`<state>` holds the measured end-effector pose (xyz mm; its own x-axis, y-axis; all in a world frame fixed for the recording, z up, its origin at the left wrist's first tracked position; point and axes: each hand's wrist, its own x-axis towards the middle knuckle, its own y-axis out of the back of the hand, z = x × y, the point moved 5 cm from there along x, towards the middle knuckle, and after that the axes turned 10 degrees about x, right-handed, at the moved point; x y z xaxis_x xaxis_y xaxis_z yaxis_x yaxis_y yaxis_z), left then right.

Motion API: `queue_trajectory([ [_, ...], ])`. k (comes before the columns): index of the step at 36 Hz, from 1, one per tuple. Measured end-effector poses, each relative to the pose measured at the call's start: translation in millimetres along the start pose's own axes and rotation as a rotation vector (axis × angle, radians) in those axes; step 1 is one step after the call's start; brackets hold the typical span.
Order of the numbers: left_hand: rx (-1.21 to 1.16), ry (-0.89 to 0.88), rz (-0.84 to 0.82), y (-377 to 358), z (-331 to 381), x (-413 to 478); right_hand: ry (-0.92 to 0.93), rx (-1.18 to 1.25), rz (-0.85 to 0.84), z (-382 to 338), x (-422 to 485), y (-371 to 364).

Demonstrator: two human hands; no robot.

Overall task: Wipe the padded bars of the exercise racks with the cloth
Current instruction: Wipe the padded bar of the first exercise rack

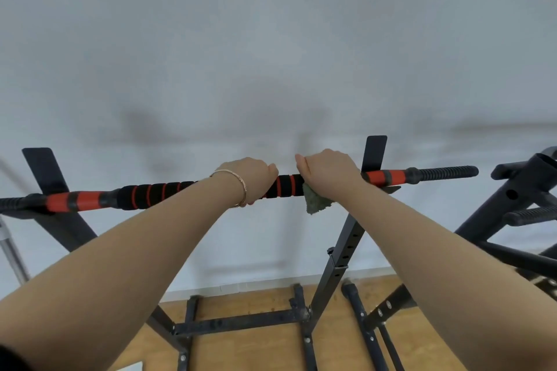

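Left hand (251, 179) curls round bar (156, 194), steadying it on rack (340, 253). Right hand (327, 172) clamps cloth (315, 201) round padding just right, for wiping.

Padded bar (162, 193): no lettering readable on the foam or red bands to either side of the grip.
Rack post (339, 253): no brand, number or sign readable.

The light is soft, even and rather cool, with no glare anywhere. Faint grey shadows lie on the wall (271, 24) at about 12 o'clock, above the bar (156, 193). The whole picture is slightly soft. The wide lens bends the bar and stretches the edges at 7 and 5 o'clock.
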<state>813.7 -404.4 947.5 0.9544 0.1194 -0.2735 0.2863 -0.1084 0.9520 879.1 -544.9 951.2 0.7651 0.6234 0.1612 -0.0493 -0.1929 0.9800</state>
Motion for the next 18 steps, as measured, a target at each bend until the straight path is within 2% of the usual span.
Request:
queue_trajectory([
  [2, 0.179, -0.035, 0.125, 0.5, 2.9, -5.1, -0.047, 0.146, -0.079, 4.3, 15.1, -1.7],
  [5, 0.176, -0.017, 0.247, -2.9, 4.9, -8.2, -0.106, 0.299, -0.161, 7.0, 32.7, 1.2],
  [7, 0.183, -0.002, 0.262, -3.7, 3.4, -5.6, -0.088, 0.261, -0.181, 6.3, 38.4, 0.7],
  [9, 0.114, 0.015, 0.253, -1.2, 0.7, -2.1, -0.070, 0.190, -0.086, 5.1, 37.5, 7.4],
  [11, -0.018, 0.052, 0.203, 2.7, -2.1, -1.6, -0.033, 0.169, 0.115, 3.4, 28.9, 19.9],
  [13, -0.136, 0.085, 0.115, 3.1, -5.2, -1.4, 0.018, 0.323, 0.284, -1.4, 14.2, 32.5],
  [14, -0.204, 0.091, 0.063, 3.3, -6.1, -1.9, 0.031, 0.453, 0.300, -6.2, 7.6, 35.5],
  [16, -0.368, 0.100, 0.006, 4.2, -10.3, 0.1, 0.012, 0.676, 0.176, -17.1, -0.1, 31.4],
  [18, -0.443, 0.122, 0.035, 8.8, -18.3, 2.9, 0.047, 0.643, 0.023, -27.3, -5.3, 20.5],
])
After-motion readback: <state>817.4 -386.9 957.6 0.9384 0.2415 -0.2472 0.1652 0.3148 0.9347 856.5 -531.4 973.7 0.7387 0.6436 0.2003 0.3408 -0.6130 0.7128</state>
